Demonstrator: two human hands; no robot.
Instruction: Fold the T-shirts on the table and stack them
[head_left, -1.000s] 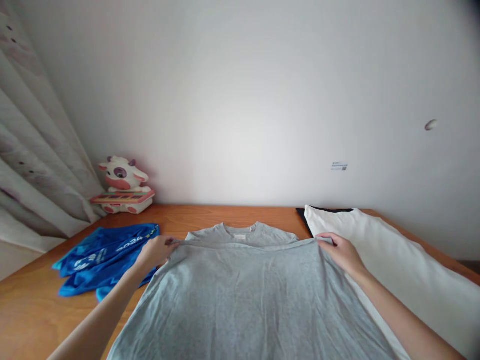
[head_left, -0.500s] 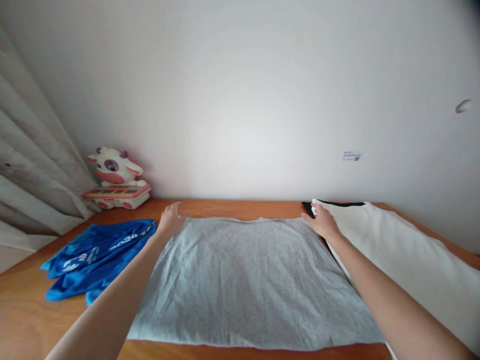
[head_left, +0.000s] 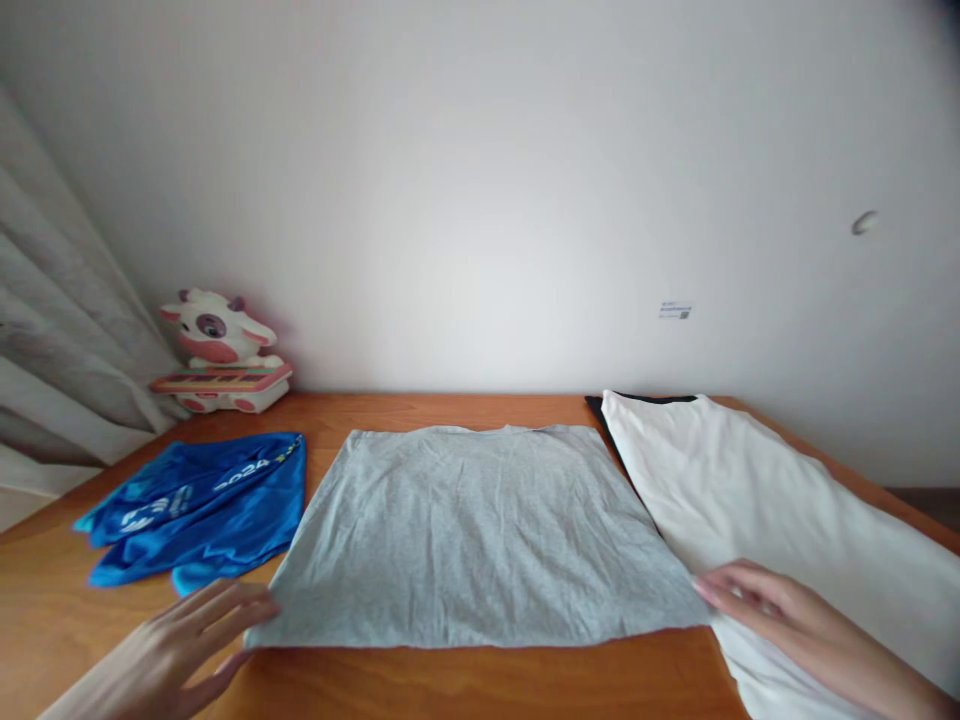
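A light grey cloth garment (head_left: 472, 540) lies spread flat on the wooden table, its near edge bowed slightly. At its near left corner is my left hand (head_left: 187, 640), fingers apart, fingertips at the fabric's edge. My right hand (head_left: 765, 605) is at the near right corner, thumb and fingers pinched together on the grey cloth, above a white garment. The white garment (head_left: 750, 490) lies on the right with a black one (head_left: 667, 399) showing beneath its far edge. To the left rests a crumpled blue garment (head_left: 202, 510) with white print.
A toy cow with a keyboard (head_left: 225, 350) stands at the table's back left, beside a pale curtain (head_left: 67, 330). Behind the wooden table (head_left: 450, 685) rises a white wall with a small sticker (head_left: 676, 310) and a hook (head_left: 865, 222).
Both hands have come from the grey garment's far corners to its near corners. The right fingers have closed on the cloth. The camera view has shifted slightly.
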